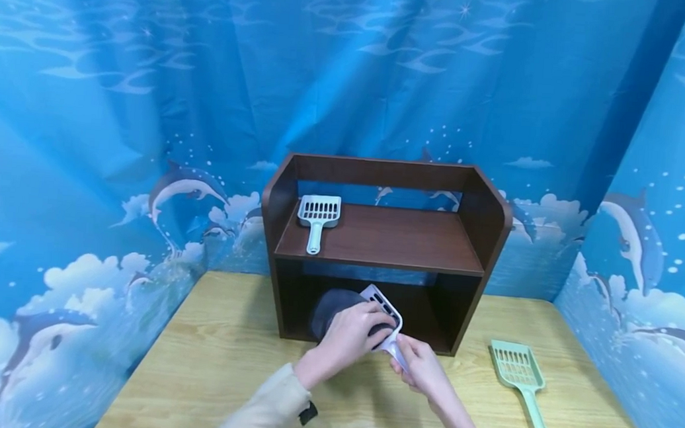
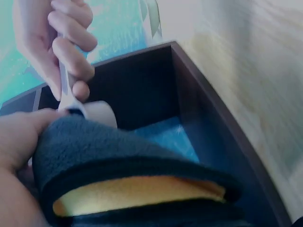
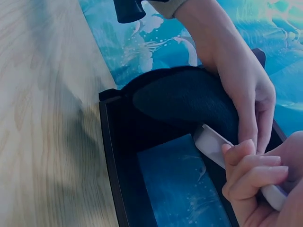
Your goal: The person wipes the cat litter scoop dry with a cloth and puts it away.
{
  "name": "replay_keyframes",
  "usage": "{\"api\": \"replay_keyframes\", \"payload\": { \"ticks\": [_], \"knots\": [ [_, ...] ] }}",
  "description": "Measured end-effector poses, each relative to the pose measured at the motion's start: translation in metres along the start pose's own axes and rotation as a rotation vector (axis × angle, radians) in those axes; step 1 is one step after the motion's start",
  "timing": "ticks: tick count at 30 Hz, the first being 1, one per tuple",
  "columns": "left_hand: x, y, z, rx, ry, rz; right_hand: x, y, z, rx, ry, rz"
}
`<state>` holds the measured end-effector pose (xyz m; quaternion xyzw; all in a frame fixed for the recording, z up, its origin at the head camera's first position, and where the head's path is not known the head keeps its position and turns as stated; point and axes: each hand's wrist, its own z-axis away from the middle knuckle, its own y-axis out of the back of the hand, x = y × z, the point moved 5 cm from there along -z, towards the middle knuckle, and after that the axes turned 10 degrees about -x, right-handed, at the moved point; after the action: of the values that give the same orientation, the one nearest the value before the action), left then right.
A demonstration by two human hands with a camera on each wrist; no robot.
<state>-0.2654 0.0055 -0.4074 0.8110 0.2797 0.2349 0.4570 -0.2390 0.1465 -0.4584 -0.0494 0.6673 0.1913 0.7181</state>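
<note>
A pale lavender litter scoop [image 1: 390,345] is held in front of the shelf's lower opening, its slotted head pointing up and left. My right hand [image 1: 424,369] grips its handle. In my left hand [image 1: 349,334] is a dark folded cloth [image 1: 331,306], pressed against the scoop's head. The left wrist view shows the cloth [image 2: 109,146] with a yellow inner side, and the scoop [image 2: 102,112] partly hidden behind it. In the right wrist view, fingers [image 3: 246,163] curl round the scoop's handle, and the cloth [image 3: 184,97] hangs beside its head.
A dark brown two-tier shelf [image 1: 382,243] stands at the back of the wooden table [image 1: 202,350]. A light blue scoop [image 1: 316,222] lies on its upper tier, left side. On the table at the right rests a green scoop [image 1: 521,382]. Blue dolphin-print curtains [image 1: 114,158] surround the table.
</note>
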Motion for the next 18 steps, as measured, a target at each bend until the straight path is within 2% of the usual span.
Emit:
{"api": "replay_keyframes", "payload": {
  "ticks": [7, 10, 14, 18],
  "knots": [
    [-0.003, 0.002, 0.004, -0.198, -0.1, -0.105, 0.002, 0.012, 0.001, 0.036, 0.0, 0.038],
    [-0.003, 0.005, 0.007, -0.245, -0.143, -0.165, 0.001, 0.015, 0.002, 0.027, 0.02, 0.059],
    [-0.003, 0.011, 0.009, -0.224, -0.17, -0.261, -0.001, 0.016, 0.002, 0.013, 0.041, 0.067],
    [-0.006, 0.015, 0.008, -0.153, -0.128, -0.35, -0.004, 0.015, 0.002, 0.037, 0.058, 0.107]
  ]
}}
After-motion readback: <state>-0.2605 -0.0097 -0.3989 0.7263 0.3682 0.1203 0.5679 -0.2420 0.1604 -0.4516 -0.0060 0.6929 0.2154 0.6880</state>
